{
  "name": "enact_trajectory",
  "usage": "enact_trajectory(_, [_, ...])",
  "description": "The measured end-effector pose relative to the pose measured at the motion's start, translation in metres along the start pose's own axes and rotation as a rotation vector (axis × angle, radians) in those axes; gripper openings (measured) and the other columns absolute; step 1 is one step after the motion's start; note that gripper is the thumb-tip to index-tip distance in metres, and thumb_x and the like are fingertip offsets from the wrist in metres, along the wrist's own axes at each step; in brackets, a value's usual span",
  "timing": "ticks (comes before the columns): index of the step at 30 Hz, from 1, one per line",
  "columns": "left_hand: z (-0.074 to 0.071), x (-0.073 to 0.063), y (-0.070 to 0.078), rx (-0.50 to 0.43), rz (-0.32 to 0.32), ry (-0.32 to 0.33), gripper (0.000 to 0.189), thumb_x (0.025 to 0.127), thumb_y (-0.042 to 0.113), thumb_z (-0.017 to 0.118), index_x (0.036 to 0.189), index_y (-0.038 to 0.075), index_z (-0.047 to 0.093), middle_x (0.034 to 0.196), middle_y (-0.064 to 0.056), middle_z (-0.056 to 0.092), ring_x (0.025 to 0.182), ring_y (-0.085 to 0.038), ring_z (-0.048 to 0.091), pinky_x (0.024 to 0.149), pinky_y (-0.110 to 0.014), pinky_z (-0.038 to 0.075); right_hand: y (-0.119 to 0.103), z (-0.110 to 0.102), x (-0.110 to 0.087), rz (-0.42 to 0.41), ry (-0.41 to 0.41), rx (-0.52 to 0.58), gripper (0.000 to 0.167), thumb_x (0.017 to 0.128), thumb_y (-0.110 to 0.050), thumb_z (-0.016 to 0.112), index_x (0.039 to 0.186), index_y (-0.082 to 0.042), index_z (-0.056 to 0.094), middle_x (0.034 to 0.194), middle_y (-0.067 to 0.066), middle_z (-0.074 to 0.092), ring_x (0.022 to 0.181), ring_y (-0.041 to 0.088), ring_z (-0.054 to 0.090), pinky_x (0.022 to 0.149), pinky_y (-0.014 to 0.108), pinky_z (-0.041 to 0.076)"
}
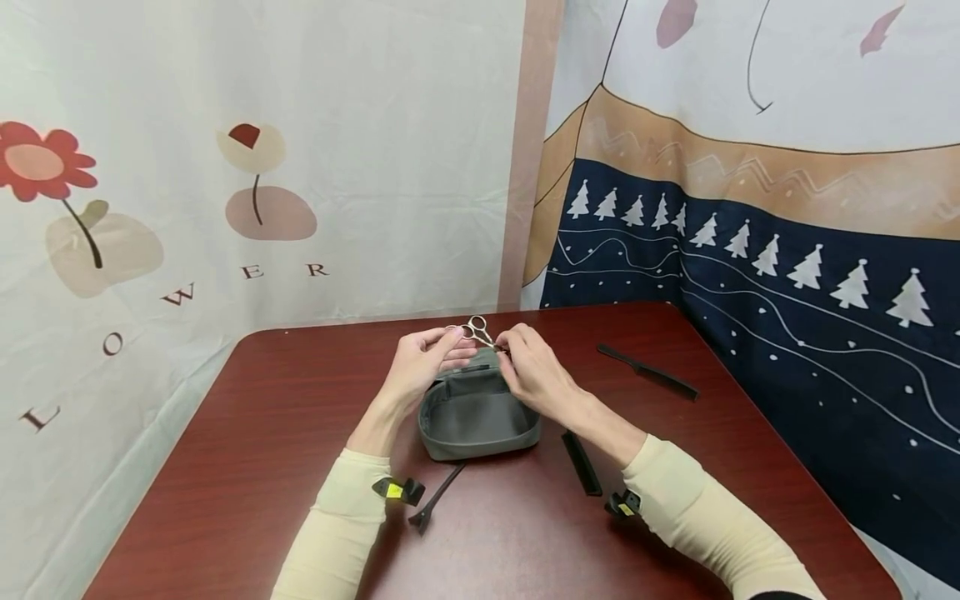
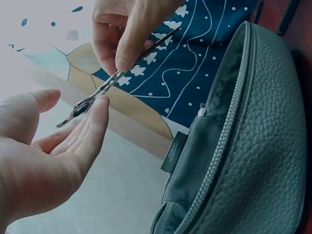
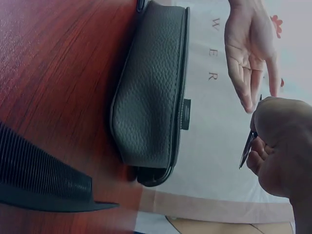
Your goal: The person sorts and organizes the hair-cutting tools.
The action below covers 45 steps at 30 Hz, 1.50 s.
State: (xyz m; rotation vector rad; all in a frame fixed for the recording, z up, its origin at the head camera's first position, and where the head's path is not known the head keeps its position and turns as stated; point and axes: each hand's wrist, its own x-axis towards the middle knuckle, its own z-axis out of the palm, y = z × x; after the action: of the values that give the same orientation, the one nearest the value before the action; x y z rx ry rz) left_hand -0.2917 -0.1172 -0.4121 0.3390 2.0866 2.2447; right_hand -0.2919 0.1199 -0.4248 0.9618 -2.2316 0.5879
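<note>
My right hand (image 1: 536, 371) pinches a pair of silver scissors (image 2: 100, 91) by the blades between thumb and fingers. The scissors' ring handles point toward my left hand (image 1: 423, 362). In the left wrist view, that hand has its palm turned up and its fingers nearly straight, the fingertips right at the scissors by the handles, the thumb apart from them. Below both hands sits a grey-green zippered pouch (image 1: 480, 450), its lid raised at the back and its dark inside showing. The right wrist view shows the pouch's pebbled side (image 3: 146, 92).
A black comb (image 1: 581, 467) lies right of the pouch, near my right forearm. Farther right is a long dark comb (image 1: 660, 379). A thin dark tool with a wider, forked end (image 1: 435, 500) lies in front of the pouch. The reddish-brown table (image 1: 300, 400) meets printed cloth walls.
</note>
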Motion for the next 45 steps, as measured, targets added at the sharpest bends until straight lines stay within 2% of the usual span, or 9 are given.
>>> enact_trajectory(3, [-0.001,-0.001,0.0,-0.007,-0.003,0.021,0.046,0.113,0.025,0.072,0.143,-0.009,0.069,0.119,-0.021,0.085,0.109,-0.03,0.087,0.095,-0.036,0.07,-0.004,0.001,-0.001,-0.031,0.012,-0.022,0.013,0.102,0.001,0.074,0.114,0.003,0.07,0.106,0.015,0.07,0.096,0.026,0.065,0.081,0.035,0.06])
enact_trajectory(11, [0.0,-0.003,0.003,-0.054,0.027,0.042,0.038,0.112,0.013,0.072,0.137,-0.015,0.071,0.098,-0.006,0.087,0.089,-0.014,0.087,0.086,-0.032,0.071,-0.008,-0.001,0.002,-0.129,0.037,-0.084,0.013,0.102,0.0,0.075,0.114,0.002,0.07,0.108,0.013,0.069,0.101,0.026,0.066,0.089,0.035,0.061])
enact_trajectory(17, [0.002,-0.006,0.007,-0.102,0.064,0.059,0.042,0.111,0.009,0.072,0.138,-0.022,0.067,0.093,-0.003,0.087,0.084,-0.011,0.086,0.086,-0.03,0.07,-0.01,-0.003,0.004,-0.142,0.045,-0.109,0.014,0.104,-0.001,0.074,0.117,0.001,0.07,0.11,0.012,0.069,0.103,0.026,0.066,0.091,0.035,0.061])
enact_trajectory(24, [0.001,-0.009,0.011,-0.123,0.104,0.071,0.038,0.11,0.008,0.073,0.135,-0.021,0.07,0.092,-0.002,0.087,0.086,-0.014,0.087,0.088,-0.033,0.071,-0.006,-0.006,0.006,-0.18,0.138,-0.08,0.026,0.099,-0.004,0.083,0.122,0.003,0.073,0.118,0.016,0.072,0.109,0.029,0.068,0.096,0.039,0.062])
enact_trajectory(29, [-0.001,-0.01,0.016,-0.129,0.163,0.089,0.031,0.11,0.005,0.072,0.128,-0.02,0.073,0.091,-0.001,0.087,0.085,-0.013,0.087,0.088,-0.034,0.071,0.001,-0.015,0.006,-0.093,0.141,0.091,0.05,0.097,-0.015,0.089,0.138,0.003,0.069,0.138,0.022,0.07,0.129,0.037,0.066,0.113,0.05,0.057])
enact_trajectory(33, [-0.004,-0.012,0.022,-0.155,0.211,0.103,0.017,0.11,0.003,0.071,0.118,-0.009,0.079,0.093,-0.003,0.087,0.087,-0.014,0.087,0.087,-0.035,0.071,0.005,-0.022,0.007,0.033,0.125,0.278,0.053,0.096,-0.015,0.089,0.144,-0.001,0.068,0.143,0.018,0.072,0.136,0.034,0.067,0.116,0.053,0.056])
enact_trajectory(36, [-0.006,-0.013,0.025,-0.181,0.239,0.114,0.016,0.11,0.003,0.071,0.116,-0.008,0.079,0.095,-0.004,0.087,0.088,-0.015,0.087,0.086,-0.034,0.071,0.006,-0.026,0.008,0.135,0.109,0.441,0.051,0.098,-0.012,0.087,0.146,-0.006,0.069,0.138,0.014,0.076,0.13,0.031,0.072,0.112,0.047,0.059])
enact_trajectory(42, [-0.009,-0.014,0.028,-0.199,0.303,0.119,0.034,0.11,0.0,0.068,0.128,-0.028,0.065,0.095,-0.003,0.087,0.088,-0.015,0.087,0.088,-0.036,0.071,0.005,-0.03,0.011,0.268,0.075,0.79,0.042,0.104,-0.001,0.076,0.145,-0.002,0.068,0.128,0.025,0.079,0.117,0.031,0.078,0.105,0.023,0.061])
enact_trajectory(45, [-0.009,-0.014,0.029,-0.203,0.324,0.11,0.024,0.11,-0.001,0.068,0.122,-0.022,0.071,0.096,-0.003,0.088,0.088,-0.015,0.087,0.088,-0.036,0.071,0.004,-0.031,0.011,0.308,0.071,0.859,0.035,0.105,-0.001,0.073,0.14,0.001,0.071,0.121,0.031,0.079,0.106,0.017,0.082,0.097,0.019,0.063])
